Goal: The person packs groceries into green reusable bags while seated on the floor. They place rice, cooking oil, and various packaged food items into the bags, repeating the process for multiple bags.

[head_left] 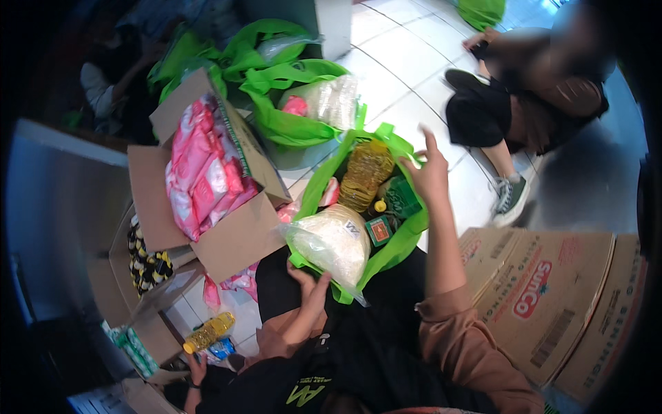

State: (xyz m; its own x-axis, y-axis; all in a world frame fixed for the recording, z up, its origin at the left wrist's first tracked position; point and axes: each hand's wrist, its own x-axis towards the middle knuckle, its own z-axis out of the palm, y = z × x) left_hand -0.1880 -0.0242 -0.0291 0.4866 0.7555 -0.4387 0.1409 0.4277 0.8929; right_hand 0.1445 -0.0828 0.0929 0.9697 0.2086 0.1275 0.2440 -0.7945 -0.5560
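Now green bag (409, 239) between left fingers (301, 277), right fingers (432, 143).

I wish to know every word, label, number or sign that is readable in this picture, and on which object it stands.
Wording not copied; print stands on:
Brown cardboard carton, right: red logo, dark lettering, barcode.
Open brown cardboard box: dark lettering on one panel.
Clear plastic bag of pale grains: dark logo.
Small green square-faced box: too small to read.
Wearer's black garment: yellow-green logo; small lines unreadable.
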